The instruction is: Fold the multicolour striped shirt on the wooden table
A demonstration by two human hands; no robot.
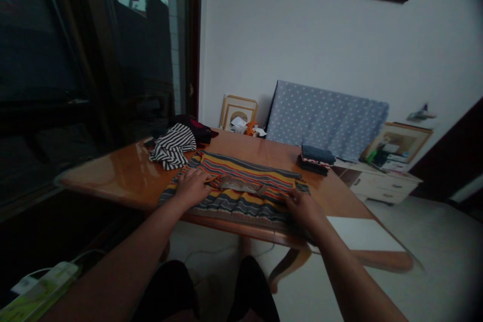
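One pile (316,159) is folded by the table's (128,173) far right corner. Striped cloth (249,165) lies at the near edge, maybe half done: my left hand (193,187) spread on it, my right hand (304,207) I can't tell. Messy clothes (174,144), left edge, aren't folded.

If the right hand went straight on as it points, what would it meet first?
The right hand would likely meet the striped garment first; whether they already touch is hard to judge.
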